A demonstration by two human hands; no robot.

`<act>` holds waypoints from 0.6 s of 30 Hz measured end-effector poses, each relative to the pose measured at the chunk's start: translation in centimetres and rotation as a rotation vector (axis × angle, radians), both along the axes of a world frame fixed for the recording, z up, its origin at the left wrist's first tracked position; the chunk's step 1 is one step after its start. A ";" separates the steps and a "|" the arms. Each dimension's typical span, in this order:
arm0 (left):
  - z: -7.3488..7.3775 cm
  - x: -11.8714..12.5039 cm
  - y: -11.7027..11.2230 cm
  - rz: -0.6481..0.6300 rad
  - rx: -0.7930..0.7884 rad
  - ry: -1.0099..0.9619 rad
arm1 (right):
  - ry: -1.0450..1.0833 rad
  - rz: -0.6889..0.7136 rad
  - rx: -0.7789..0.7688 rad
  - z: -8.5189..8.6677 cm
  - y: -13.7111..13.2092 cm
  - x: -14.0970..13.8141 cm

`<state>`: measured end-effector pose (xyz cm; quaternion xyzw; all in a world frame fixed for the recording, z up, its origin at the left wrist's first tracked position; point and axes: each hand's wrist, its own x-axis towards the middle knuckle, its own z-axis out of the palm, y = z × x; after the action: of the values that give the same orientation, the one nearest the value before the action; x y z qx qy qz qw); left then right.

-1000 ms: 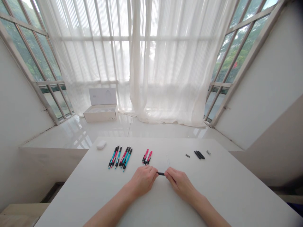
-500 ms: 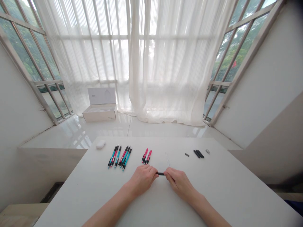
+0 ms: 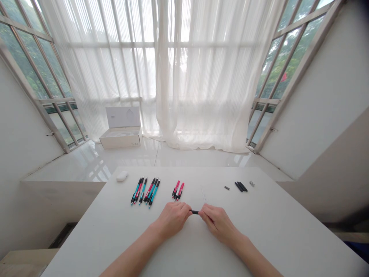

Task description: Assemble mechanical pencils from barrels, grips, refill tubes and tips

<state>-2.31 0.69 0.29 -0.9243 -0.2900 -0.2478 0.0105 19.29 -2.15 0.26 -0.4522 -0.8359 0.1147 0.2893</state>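
My left hand (image 3: 173, 220) and my right hand (image 3: 217, 224) meet near the middle of the white table (image 3: 268, 231). Between their fingertips they pinch a short black pen barrel (image 3: 195, 212), one end in each hand. Just beyond my right hand lie thin metal refills (image 3: 203, 194). Farther left stands a small group of red-and-black pens (image 3: 178, 190), with a larger row of teal-and-black pens (image 3: 145, 191) beyond them. At the right are a small spring (image 3: 227, 187), several black barrels (image 3: 241, 186) and tiny metal parts (image 3: 251, 184).
A white computer mouse (image 3: 122, 176) lies at the table's far left corner. Beyond the table's far edge, an open white box (image 3: 120, 140) stands on the glossy white floor before sheer curtains (image 3: 201, 77) and tall windows.
Both hands still hold the black barrel in nearly the same place. The whole scene has shifted slightly in view as my head moved.
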 end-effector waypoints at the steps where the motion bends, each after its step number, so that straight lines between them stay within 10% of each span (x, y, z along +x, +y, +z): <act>1: 0.1 0.0 0.0 -0.004 0.008 -0.010 | 0.003 -0.006 -0.001 -0.1 0.0 0.0; 18: 0.3 0.0 0.1 -0.017 0.004 -0.093 | 0.049 -0.039 0.021 -0.3 0.2 -0.1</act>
<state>-2.31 0.75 0.55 -0.9141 -0.2819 -0.2914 -0.0033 19.22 -1.93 -0.07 -0.4623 -0.8207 0.1113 0.3166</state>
